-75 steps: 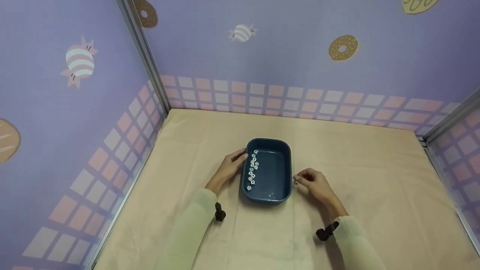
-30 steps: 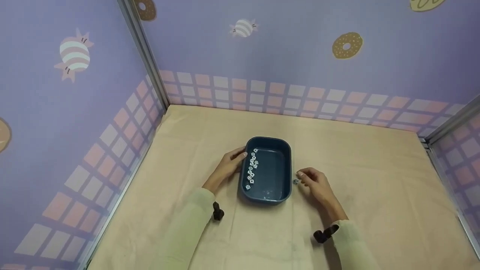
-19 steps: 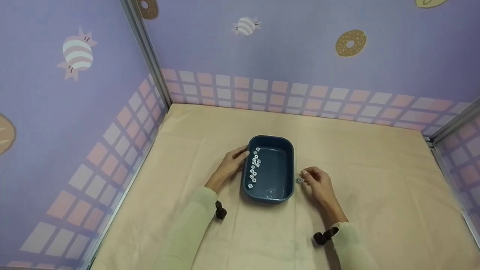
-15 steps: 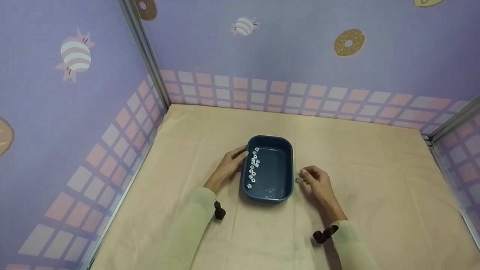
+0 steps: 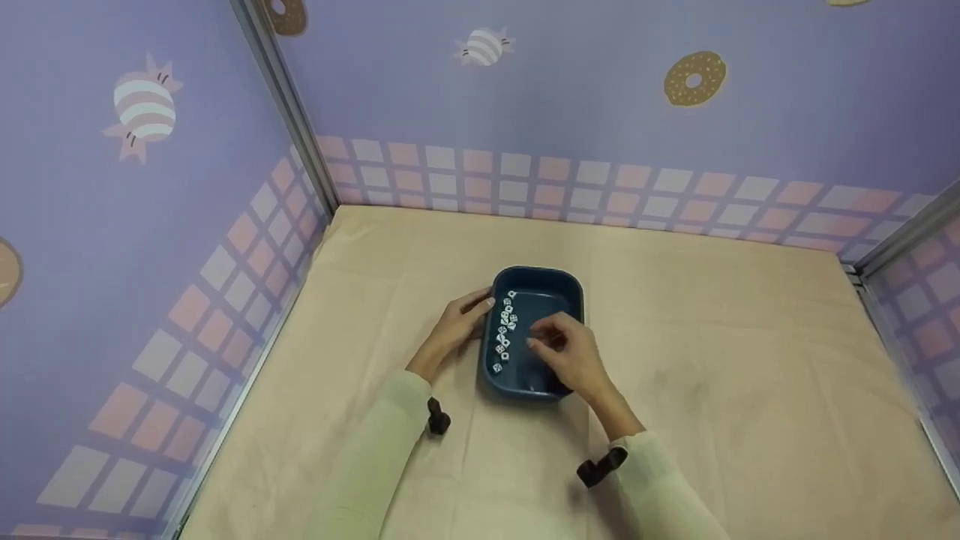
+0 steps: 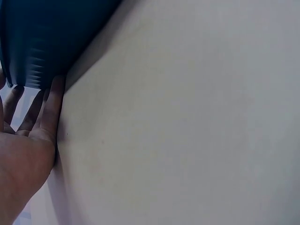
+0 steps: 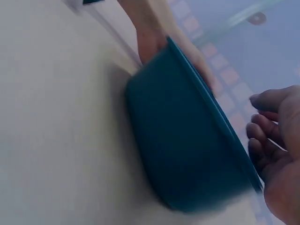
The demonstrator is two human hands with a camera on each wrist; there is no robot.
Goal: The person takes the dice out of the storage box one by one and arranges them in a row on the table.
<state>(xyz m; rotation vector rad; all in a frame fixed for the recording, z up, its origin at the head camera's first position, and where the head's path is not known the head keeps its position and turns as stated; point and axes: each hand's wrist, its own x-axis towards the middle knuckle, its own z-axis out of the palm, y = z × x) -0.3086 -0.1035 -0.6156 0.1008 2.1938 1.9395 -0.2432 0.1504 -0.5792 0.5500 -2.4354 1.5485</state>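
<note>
A dark blue rectangular plastic box (image 5: 531,395) stands on the cloth-covered table. Several small white dice (image 5: 503,330) lie in an uneven row along its left inner side. With the thumb at the rim and the fingers against the outer wall, my left hand (image 5: 454,327) steadies the box on its left. My right hand (image 5: 576,360) hovers over the right half of the box, fingers bent loosely and pointing toward the dice. In the right wrist view, the thumb and index finger of the right hand (image 7: 281,140) stand apart with nothing visible between them.
A beige cloth (image 5: 712,360) covers the table. Patterned purple walls (image 5: 570,90) enclose the back, left and right, with metal posts (image 5: 289,105) in the corners. A black device (image 5: 601,466) is strapped at each wrist.
My right hand sets a die on the table right of the box, releases it, then swings left over the box. The die is now out of sight behind the hand. My left hand stays put.
</note>
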